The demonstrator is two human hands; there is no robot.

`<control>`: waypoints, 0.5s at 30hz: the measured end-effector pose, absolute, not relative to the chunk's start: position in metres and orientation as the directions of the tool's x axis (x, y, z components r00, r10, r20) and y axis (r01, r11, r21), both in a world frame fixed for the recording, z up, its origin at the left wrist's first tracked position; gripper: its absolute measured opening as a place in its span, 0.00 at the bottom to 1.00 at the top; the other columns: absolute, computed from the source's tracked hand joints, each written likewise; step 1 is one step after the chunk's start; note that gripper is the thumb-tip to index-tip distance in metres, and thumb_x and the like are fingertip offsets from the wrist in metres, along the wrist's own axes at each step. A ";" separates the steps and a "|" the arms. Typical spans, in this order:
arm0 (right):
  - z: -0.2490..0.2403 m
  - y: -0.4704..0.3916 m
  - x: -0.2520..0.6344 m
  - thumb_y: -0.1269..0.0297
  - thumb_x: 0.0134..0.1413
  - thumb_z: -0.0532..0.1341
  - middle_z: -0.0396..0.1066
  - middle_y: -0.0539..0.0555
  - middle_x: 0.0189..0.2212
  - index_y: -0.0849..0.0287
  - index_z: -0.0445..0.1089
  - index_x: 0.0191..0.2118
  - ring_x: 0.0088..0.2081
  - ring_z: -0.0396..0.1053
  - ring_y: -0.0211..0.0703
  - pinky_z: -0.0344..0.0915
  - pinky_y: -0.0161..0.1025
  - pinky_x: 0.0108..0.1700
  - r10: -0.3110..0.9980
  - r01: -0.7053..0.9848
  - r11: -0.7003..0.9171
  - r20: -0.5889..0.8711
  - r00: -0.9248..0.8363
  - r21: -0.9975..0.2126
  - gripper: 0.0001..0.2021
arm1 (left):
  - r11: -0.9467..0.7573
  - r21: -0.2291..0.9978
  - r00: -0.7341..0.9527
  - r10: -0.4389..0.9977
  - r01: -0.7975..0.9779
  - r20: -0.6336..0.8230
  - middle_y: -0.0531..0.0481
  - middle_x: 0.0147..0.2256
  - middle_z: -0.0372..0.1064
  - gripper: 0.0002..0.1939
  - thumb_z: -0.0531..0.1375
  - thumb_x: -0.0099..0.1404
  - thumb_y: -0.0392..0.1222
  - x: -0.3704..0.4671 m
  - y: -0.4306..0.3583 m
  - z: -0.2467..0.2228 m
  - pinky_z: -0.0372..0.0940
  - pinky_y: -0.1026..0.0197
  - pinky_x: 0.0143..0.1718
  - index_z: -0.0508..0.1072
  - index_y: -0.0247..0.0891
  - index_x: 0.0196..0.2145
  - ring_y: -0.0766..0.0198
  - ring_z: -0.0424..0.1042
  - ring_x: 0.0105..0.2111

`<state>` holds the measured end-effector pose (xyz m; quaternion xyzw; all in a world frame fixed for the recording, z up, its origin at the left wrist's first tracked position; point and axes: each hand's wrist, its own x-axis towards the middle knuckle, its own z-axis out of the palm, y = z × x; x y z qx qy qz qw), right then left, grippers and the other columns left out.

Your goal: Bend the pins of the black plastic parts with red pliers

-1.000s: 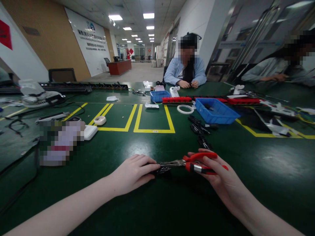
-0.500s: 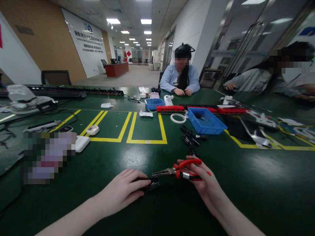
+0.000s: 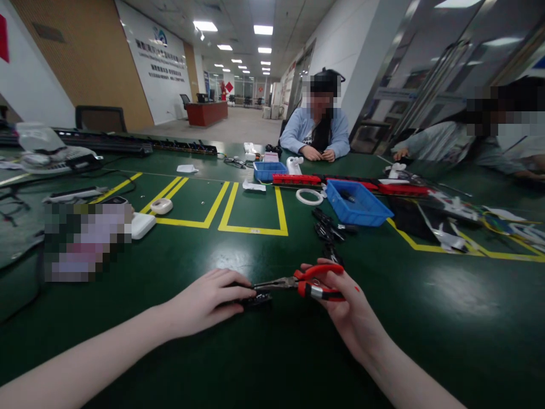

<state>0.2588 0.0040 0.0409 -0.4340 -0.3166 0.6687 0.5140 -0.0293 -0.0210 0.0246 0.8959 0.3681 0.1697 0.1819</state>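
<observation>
My left hand (image 3: 215, 298) is closed on a small black part (image 3: 259, 300) that rests on the green table (image 3: 238, 358). Red-handled long-nose pliers (image 3: 317, 283) lie in my right hand (image 3: 343, 295), its fingers around the handles. The pliers point left, and their metal tips reach the upper edge of the black part beside my left fingertips. Whether the tips grip anything is too small to tell. Beyond my right hand lies a pile of similar black parts (image 3: 327, 227).
Behind the pile stand a blue bin (image 3: 360, 210) and a white ring (image 3: 309, 196). Red strips (image 3: 297, 179) and a smaller blue tray (image 3: 270, 170) are farther back. A white box (image 3: 142, 225) lies left. One person (image 3: 315, 128) sits opposite; others sit at the right.
The view has tilted slightly. Both hands appear a little higher and farther left, with the pliers' tips now closer to my left fingertips.
</observation>
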 end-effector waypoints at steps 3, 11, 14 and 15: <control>0.039 -0.002 0.256 0.56 0.46 0.71 0.79 0.57 0.42 0.55 0.70 0.46 0.47 0.76 0.53 0.67 0.53 0.54 0.969 -0.416 -0.247 -0.231 -0.090 -0.875 0.21 | -0.684 0.409 0.673 0.713 0.604 0.197 0.47 0.54 0.66 0.18 0.57 0.70 0.35 -0.032 -0.019 0.022 0.64 0.51 0.52 0.69 0.45 0.56 0.56 0.67 0.51; 0.049 -0.009 0.253 0.59 0.44 0.71 0.80 0.56 0.41 0.55 0.70 0.44 0.48 0.76 0.53 0.67 0.52 0.55 0.991 -0.387 -0.133 -0.132 -0.030 -0.913 0.20 | -0.745 0.333 0.718 0.658 0.578 0.226 0.45 0.53 0.68 0.16 0.57 0.71 0.39 -0.035 -0.014 0.018 0.64 0.54 0.49 0.70 0.42 0.55 0.56 0.69 0.50; 0.048 -0.009 0.254 0.59 0.46 0.70 0.79 0.55 0.42 0.54 0.70 0.46 0.49 0.75 0.54 0.66 0.54 0.56 0.990 -0.360 -0.138 -0.135 -0.035 -0.923 0.19 | -0.750 0.337 0.723 0.652 0.569 0.228 0.45 0.52 0.68 0.16 0.57 0.71 0.39 -0.034 -0.015 0.021 0.65 0.54 0.48 0.70 0.42 0.55 0.56 0.69 0.49; 0.047 -0.009 0.253 0.59 0.47 0.69 0.79 0.55 0.43 0.53 0.70 0.46 0.49 0.75 0.54 0.66 0.54 0.56 0.989 -0.350 -0.144 -0.140 -0.039 -0.926 0.19 | -0.749 0.338 0.724 0.653 0.570 0.225 0.45 0.52 0.68 0.16 0.56 0.71 0.39 -0.034 -0.015 0.021 0.65 0.54 0.48 0.70 0.42 0.55 0.56 0.69 0.49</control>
